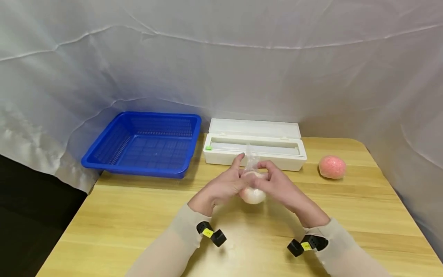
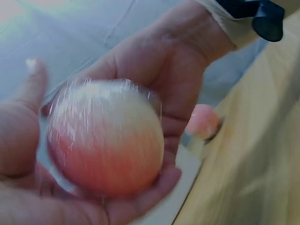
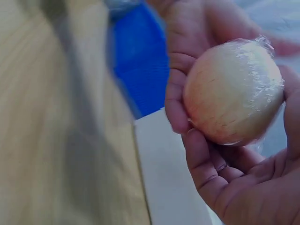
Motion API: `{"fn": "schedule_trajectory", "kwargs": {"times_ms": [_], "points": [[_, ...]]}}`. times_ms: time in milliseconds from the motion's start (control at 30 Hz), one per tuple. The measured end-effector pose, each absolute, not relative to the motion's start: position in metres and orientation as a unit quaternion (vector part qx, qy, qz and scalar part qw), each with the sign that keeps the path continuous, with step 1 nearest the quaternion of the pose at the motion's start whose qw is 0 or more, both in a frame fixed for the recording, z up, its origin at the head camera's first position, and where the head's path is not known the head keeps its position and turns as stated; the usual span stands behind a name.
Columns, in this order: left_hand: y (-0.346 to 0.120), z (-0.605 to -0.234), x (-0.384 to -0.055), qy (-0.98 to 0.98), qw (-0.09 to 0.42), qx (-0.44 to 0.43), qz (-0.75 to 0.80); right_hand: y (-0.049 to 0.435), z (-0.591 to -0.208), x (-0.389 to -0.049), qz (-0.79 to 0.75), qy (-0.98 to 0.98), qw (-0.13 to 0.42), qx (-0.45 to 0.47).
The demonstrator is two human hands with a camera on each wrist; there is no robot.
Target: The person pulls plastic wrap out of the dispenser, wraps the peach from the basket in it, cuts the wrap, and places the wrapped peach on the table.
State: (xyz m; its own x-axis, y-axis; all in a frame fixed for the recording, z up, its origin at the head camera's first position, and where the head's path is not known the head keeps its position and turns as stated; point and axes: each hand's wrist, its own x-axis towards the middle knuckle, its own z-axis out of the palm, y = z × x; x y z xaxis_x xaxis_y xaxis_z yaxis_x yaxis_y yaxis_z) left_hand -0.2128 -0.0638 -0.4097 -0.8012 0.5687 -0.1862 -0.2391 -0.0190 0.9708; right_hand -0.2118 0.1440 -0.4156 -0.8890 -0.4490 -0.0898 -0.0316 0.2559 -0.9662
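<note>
A round pale pink-and-yellow fruit [image 1: 252,194] wrapped in clear film is held just above the wooden table [image 1: 114,215], in front of the film box. My left hand [image 1: 223,187] cups it from the left with fingers curled round it. My right hand [image 1: 278,185] grips it from the right. A twisted tail of film [image 1: 250,158] sticks up between the fingertips. The left wrist view shows the fruit [image 2: 105,140] close up and blurred, with the right hand [image 2: 178,70] behind it. In the right wrist view the shiny film covers the fruit [image 3: 232,91] tightly.
A white cling-film dispenser box [image 1: 254,148] lies open behind the hands. A blue mesh basket [image 1: 145,142] sits at the back left, overhanging the table edge. A second pink wrapped fruit [image 1: 332,167] rests at the back right. White cloth hangs all around.
</note>
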Motion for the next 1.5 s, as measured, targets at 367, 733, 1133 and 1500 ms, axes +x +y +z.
{"fn": "schedule_trajectory", "kwargs": {"times_ms": [367,733,1133,1500], "points": [[-0.066,-0.411,-0.216,0.644,0.248,0.151,0.708,0.132,-0.407,-0.215,-0.622,0.757,0.158,-0.119],[-0.077,-0.41,-0.219,0.642,0.238,0.165,0.709,0.126,-0.41,-0.214,-0.691,0.696,0.174,-0.093],[-0.072,-0.405,-0.213,0.728,0.193,0.141,0.643,0.114,-0.404,-0.215,-0.671,0.72,0.17,-0.051],[-0.064,-0.408,-0.217,0.698,0.178,0.137,0.68,0.105,-0.405,-0.214,-0.698,0.706,0.118,0.014]]}}
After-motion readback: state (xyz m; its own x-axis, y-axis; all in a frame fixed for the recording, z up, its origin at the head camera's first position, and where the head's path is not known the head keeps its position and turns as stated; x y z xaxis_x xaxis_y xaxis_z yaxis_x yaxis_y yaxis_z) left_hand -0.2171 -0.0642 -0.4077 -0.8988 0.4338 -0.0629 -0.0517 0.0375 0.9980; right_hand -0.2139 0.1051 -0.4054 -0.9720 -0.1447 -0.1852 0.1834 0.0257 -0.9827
